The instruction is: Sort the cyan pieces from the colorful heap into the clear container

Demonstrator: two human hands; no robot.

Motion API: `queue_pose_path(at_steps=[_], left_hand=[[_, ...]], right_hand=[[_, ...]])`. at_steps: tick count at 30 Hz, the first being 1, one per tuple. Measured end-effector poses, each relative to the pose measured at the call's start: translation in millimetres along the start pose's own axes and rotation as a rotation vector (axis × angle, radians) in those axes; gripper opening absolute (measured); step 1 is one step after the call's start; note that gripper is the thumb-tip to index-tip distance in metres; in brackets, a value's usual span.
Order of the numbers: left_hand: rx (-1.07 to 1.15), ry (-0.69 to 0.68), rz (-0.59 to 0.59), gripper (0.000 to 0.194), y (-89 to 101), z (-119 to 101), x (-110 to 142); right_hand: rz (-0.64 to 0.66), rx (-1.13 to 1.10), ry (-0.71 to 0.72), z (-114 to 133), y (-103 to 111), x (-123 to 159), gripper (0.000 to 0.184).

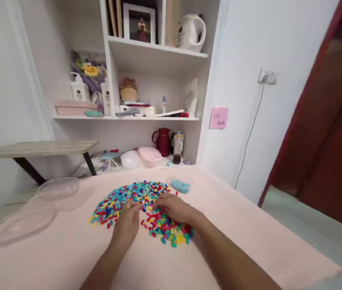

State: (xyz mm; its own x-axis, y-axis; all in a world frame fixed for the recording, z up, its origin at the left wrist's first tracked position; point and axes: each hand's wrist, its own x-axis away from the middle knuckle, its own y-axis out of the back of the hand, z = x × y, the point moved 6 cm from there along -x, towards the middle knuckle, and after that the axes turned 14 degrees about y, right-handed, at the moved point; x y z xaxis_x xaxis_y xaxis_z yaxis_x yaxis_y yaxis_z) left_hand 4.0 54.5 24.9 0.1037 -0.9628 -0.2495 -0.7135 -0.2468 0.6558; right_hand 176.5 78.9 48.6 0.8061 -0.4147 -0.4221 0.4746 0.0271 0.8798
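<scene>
A wide heap of small toy building bricks (119,196) in blue, red, yellow, green and pink lies on the pink tabletop (159,272). My left hand (128,223) is at the front edge of this heap, its fingers drawn together; whatever they hold is too small to make out. Over a nearer, smaller heap of bricks (171,230) is my right hand (174,206), with curled fingers reaching in among the pieces and fingertips hidden. Just beyond the right hand stands a clear plastic container (190,181) with light blue bricks (180,186) inside.
Clear plastic containers (59,188) rest on the table's left side, beside a small wooden stand (38,148). At the back are a pink basket (150,156), a dark red jug (163,142) and a bottle (177,149), under shelves (159,48). A pink note (219,117) hangs on the wall.
</scene>
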Motion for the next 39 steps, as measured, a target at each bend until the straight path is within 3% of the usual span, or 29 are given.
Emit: queue_pose_path(at_steps=[6,12,17,27,34,39], left_hand=[[-0.002,-0.005,0.003,0.037,0.8,-5,-2],[-0.019,-0.035,0.080,0.041,-4.9,-6,1],[-0.041,-0.064,0.124,0.043,-8.6,-8,2],[-0.017,-0.057,0.095,0.037,-3.6,-11,5],[0.004,-0.064,0.075,0.035,-2.0,-11,2],[0.028,-0.026,0.046,0.032,-1.9,-6,0]], right_hand=[[-0.046,0.032,-0.052,2,7,-1,0.039],[-0.006,0.050,-0.124,0,4,0,0.025],[-0.033,0.083,-0.225,-6,9,5,0.023],[-0.017,0.097,-0.210,0,-4,-10,0.016],[-0.149,0.077,-0.263,0,-5,-12,0.016],[-0.357,0.056,-0.321,-14,27,0,0.015]])
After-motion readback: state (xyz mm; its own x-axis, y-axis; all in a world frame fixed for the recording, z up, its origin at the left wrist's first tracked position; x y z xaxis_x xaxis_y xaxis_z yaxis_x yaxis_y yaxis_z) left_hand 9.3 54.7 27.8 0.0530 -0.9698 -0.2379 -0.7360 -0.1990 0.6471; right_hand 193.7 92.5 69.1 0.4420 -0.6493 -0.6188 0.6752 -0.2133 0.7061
